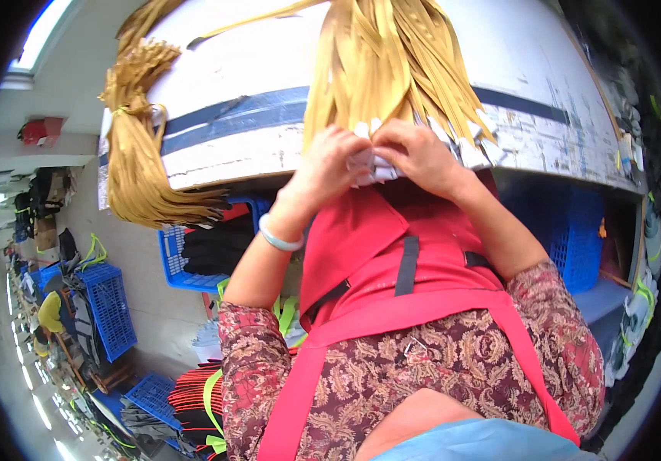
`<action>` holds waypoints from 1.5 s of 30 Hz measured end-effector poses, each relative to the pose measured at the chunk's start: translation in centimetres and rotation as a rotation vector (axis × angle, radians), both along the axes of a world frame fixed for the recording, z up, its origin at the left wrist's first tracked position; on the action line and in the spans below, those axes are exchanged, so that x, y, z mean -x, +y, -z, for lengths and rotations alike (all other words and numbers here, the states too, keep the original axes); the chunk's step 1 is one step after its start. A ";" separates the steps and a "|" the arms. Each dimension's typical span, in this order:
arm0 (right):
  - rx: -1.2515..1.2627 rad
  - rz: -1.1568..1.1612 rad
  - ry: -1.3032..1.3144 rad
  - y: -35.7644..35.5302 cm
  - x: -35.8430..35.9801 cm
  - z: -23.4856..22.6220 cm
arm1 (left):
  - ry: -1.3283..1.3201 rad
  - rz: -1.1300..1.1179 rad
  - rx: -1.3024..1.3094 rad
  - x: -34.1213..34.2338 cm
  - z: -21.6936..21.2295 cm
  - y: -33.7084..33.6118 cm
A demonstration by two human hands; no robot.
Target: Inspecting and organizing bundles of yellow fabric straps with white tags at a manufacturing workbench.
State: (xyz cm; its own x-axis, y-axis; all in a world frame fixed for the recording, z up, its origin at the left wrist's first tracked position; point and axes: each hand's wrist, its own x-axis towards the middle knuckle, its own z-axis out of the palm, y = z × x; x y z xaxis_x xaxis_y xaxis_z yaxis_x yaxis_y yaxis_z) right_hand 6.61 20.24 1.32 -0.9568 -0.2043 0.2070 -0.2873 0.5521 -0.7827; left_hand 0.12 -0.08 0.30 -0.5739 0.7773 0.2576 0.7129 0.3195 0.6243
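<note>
A thick spread of golden-tan flat straps (369, 61) lies across the white table, with white end pieces (472, 154) lined up along the near edge. My left hand (329, 165) is closed in a pinch on one of these white end pieces. Close beside it, my right hand (420, 156) pinches at the same spot, thumb and fingers bent together. Both hands are over the table edge, just above my red apron (361, 230). What exactly lies between the fingertips is partly hidden by the fingers.
A tied bundle of similar straps (134, 154) hangs over the table's left corner. Beneath the white table (246, 58) stand a blue crate (184, 265) with dark pieces and another blue crate (576, 246) at right. More blue crates (107, 307) stand on the floor at left.
</note>
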 end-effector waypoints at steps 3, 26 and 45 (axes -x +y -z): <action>-0.032 -0.002 0.061 -0.6 -0.4 1.1 | -0.018 -0.044 -0.085 -0.2 2.8 -1.2; 0.567 -0.074 -0.261 -0.8 -0.1 -2.7 | -0.934 0.028 -0.610 0.3 -2.9 -0.3; 0.491 -0.242 -0.733 0.8 2.0 -3.2 | -1.201 0.045 -0.674 -0.8 0.6 -1.2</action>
